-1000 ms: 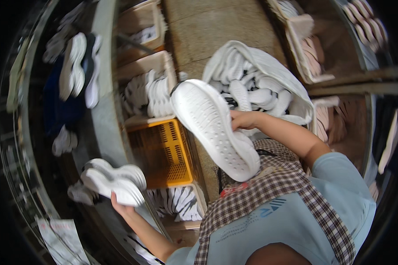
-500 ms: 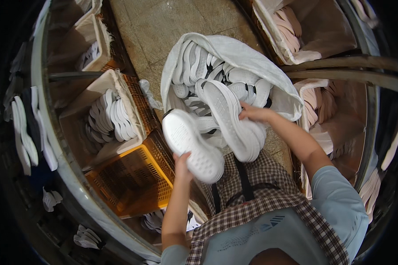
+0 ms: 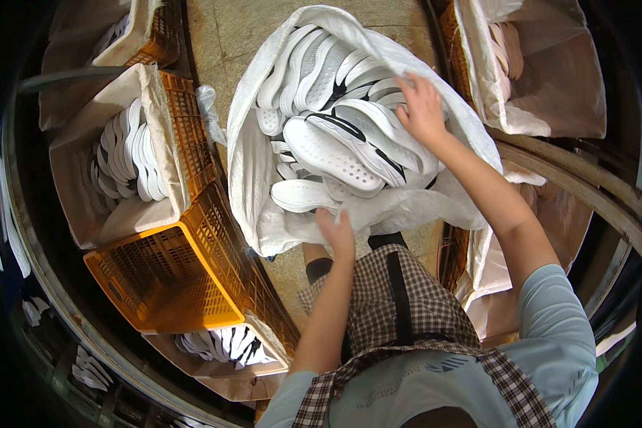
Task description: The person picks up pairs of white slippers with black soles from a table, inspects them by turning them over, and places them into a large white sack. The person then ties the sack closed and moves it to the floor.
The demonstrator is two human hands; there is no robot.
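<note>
A big white sack [image 3: 253, 178] stands open on the floor in front of me, heaped with white shoe soles [image 3: 328, 153], some edged in black. My right hand [image 3: 421, 107] reaches into the far right of the sack, fingers spread flat on the top soles. At the near rim of the sack my left hand [image 3: 337, 230] pinches the white fabric, just below a sole lying sideways [image 3: 303, 194]. I wear a checked apron [image 3: 399, 314] over a light blue shirt.
An empty orange plastic crate [image 3: 164, 278] sits at my left. Beyond it a paper-lined crate [image 3: 132, 160] holds upright white soles, and another [image 3: 221, 342] lies nearer me. Lined boxes [image 3: 542, 78] and a wooden rail [image 3: 571, 178] stand at the right.
Both hands held a white sole up in front of me. The soles now lie in the sack; my right hand rests on the pile and my left hand has dropped to the rim.
</note>
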